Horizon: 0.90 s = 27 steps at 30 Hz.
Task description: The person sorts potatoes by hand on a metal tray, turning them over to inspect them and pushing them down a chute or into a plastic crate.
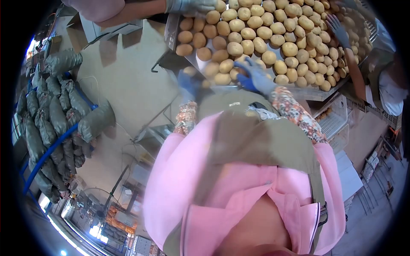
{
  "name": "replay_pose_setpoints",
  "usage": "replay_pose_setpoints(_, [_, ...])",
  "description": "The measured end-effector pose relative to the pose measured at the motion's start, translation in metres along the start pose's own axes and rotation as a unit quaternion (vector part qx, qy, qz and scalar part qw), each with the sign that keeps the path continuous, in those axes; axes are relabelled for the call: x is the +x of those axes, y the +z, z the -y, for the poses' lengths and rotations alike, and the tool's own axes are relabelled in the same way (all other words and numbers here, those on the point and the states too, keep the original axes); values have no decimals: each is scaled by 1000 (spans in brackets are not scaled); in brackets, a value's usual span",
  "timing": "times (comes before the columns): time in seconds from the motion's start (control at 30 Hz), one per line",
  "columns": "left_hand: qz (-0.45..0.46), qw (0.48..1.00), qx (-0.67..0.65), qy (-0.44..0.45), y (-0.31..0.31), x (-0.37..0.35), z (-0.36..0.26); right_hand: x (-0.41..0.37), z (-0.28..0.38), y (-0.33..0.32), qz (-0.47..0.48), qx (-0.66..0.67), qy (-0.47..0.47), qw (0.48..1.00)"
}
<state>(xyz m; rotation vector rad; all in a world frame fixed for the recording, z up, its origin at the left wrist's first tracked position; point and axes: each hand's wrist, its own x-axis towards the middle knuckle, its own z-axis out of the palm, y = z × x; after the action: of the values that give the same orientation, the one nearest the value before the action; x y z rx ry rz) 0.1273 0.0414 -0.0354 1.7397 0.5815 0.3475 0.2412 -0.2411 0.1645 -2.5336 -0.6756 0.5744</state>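
My left hand point(186, 87), in a blue glove and smeared by motion, is at the near left corner of the metal sorting table point(314, 92). A blurred potato point(190, 71) shows at its fingers, just outside the table's edge, and the hand appears closed on it. My right hand point(258, 77), in a grey-blue glove, reaches over the near edge with fingers apart, touching or just above the potatoes there. Many loose yellow-brown potatoes point(259, 45) cover the table top. A few potatoes point(211, 69) between my hands are blurred.
Across the table at left is a co-worker's gloved hand point(191, 5); another co-worker's gloved hand point(337, 30) lies on potatoes at right. Filled green sacks point(57, 115) hang or lie by a blue rail point(53, 146) at left. White plastic crates point(334, 117) stand below the table at right.
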Motion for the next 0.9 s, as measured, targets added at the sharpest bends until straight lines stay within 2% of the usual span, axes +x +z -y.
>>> replay_pose_setpoints(0.03, [-2, 1000, 0, -1, -2, 6, -16, 12, 4, 15, 4, 12, -79, 997])
replay_pose_setpoints(0.07, [114, 989, 92, 3, -8, 11, -46, 22, 25, 10, 63, 28, -96, 993])
replay_pose_setpoints(0.1, [228, 957, 181, 4, -14, 10, -68, 32, 47, 6, 124, 46, -114, 985])
replay_pose_setpoints(0.13, [207, 973, 64, -78, -15, 14, 20, 31, 75, 0, 138, 8, -85, 987])
replay_pose_setpoints(0.17, [203, 973, 65, -85, -17, 13, 16, 35, 79, -5, 145, 10, -88, 985])
replay_pose_setpoints(0.23, [103, 962, -87, -236, -17, 13, 7, 51, 81, -7, 193, -18, -57, 979])
replay_pose_setpoints(0.27, [137, 923, -88, -349, -25, 24, 4, 56, 64, -11, 132, 78, -110, 982])
replay_pose_setpoints(0.3, [114, 918, -97, -366, -29, 23, 1, 52, 45, -18, 84, 187, -120, 972])
replay_pose_setpoints(0.33, [89, 920, -101, -368, -38, 19, 4, 48, 22, -24, 26, 112, -129, 985])
replay_pose_setpoints(0.37, [67, 924, -97, -363, -46, 17, 8, 50, 3, -31, 48, 169, -103, 979])
replay_pose_setpoints(0.4, [50, 926, -94, -362, -52, 15, 13, 41, -15, -41, 33, -31, -114, 992])
replay_pose_setpoints(0.43, [35, 927, -88, -364, -64, 10, 18, 31, -28, -45, 36, -32, -113, 992])
replay_pose_setpoints(0.5, [11, 927, -81, -365, -73, 5, 27, 12, -43, -43, 124, -246, -101, 956])
replay_pose_setpoints(0.53, [4, 928, -77, -364, -79, 4, 33, 4, -43, -32, 125, -147, -93, 977])
replay_pose_setpoints(0.57, [-1, 929, -73, -363, -82, 3, 38, 5, -30, -21, 208, -84, -61, 973])
replay_pose_setpoints(0.6, [-5, 930, -67, -361, -85, 2, 43, 9, 8, -24, 255, -93, -53, 961])
replay_pose_setpoints(0.63, [-9, 932, -62, -358, -86, 3, 46, 12, 19, -1, 275, -108, -62, 953])
replay_pose_setpoints(0.67, [-13, 933, -59, -355, -85, 6, 49, 15, 45, -13, 314, -129, -45, 939])
replay_pose_setpoints(0.7, [-14, 935, -54, -351, -84, 8, 52, 18, 47, -5, 313, -126, -45, 940])
replay_pose_setpoints(0.77, [-22, 940, -47, -336, -83, 10, 55, 34, 30, 29, 289, -186, -174, 923])
replay_pose_setpoints(0.8, [-30, 945, -38, -322, -76, 13, 57, 41, -30, 81, 252, -281, -341, 861])
replay_pose_setpoints(0.83, [-33, 949, -39, -312, -79, 17, 65, 40, -19, 54, 249, -284, -338, 862])
replay_pose_setpoints(0.87, [-55, 958, 45, -279, -59, 6, 40, 37, 10, 0, 227, -7, -256, 940])
replay_pose_setpoints(0.9, [-56, 958, 44, -278, -59, 15, 33, 36, 26, -30, 185, 271, -151, 932])
